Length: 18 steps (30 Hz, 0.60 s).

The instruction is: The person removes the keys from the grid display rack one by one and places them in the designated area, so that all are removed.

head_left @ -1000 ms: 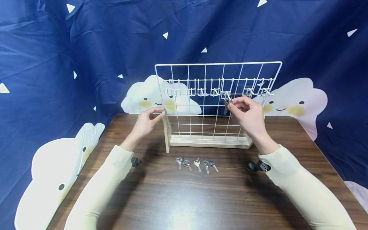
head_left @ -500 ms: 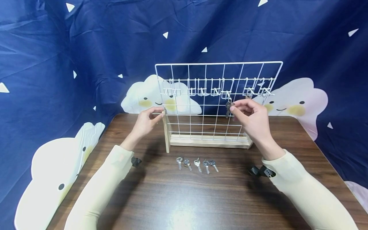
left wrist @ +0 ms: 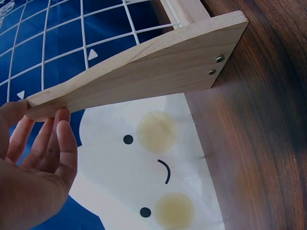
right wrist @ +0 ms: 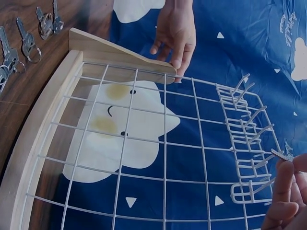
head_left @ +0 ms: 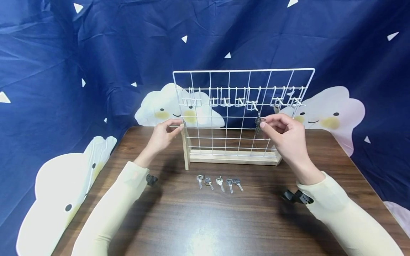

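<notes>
Key pinched in our R fingers; wood side pc held by our L fingers.
Closest to us: our cream sleeves, over the desk, nearer us than the fingers. Next, 5 other keys in a rough row on it, below & betw. both sets of fingers, well apart from either. Then R fingers: thumb & index nearly tog., just the key's thickness betw. them; ring up, blade down. Can't tell if the ring touches the hook just above. L fingers: slight gap only, thumb one side & fingertips t'other of the wood side pc's upper end. Wht wire rack stands betw. L & R fingers, rising abv. both. Behind all the fingers: blue cloth w/ clouds & wht triangles.
</notes>
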### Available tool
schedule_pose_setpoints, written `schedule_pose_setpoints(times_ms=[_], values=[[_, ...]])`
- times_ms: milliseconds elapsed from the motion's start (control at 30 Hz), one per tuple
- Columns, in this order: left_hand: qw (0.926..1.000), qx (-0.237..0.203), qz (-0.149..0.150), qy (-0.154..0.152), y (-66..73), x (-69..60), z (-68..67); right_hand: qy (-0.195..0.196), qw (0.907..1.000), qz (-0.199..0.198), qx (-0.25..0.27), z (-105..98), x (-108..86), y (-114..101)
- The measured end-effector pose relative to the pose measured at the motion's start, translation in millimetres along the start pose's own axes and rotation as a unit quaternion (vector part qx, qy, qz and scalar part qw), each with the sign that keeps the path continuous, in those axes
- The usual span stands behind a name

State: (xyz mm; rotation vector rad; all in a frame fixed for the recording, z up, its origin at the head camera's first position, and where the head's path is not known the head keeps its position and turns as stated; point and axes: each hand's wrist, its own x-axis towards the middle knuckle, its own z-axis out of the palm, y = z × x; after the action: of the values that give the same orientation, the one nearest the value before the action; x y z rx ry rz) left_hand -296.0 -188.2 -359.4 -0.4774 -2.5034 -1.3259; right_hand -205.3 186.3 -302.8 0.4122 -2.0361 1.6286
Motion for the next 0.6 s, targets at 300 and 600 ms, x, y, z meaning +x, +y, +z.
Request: schedule_pose_setpoints(times_ms=[300, 600], values=[[1.0, 0.002, -0.002, 0.0, 1.1, -1.0, -0.6, -0.025, 0.9992, 0.029, -0.007, -3, -6.6, 0], [1.0, -0.005, 0.003, 0.001, 0.1, -1.0, -0.1, -0.069, 0.9943, 0.07, -0.04, -6, -13.7, 10]])
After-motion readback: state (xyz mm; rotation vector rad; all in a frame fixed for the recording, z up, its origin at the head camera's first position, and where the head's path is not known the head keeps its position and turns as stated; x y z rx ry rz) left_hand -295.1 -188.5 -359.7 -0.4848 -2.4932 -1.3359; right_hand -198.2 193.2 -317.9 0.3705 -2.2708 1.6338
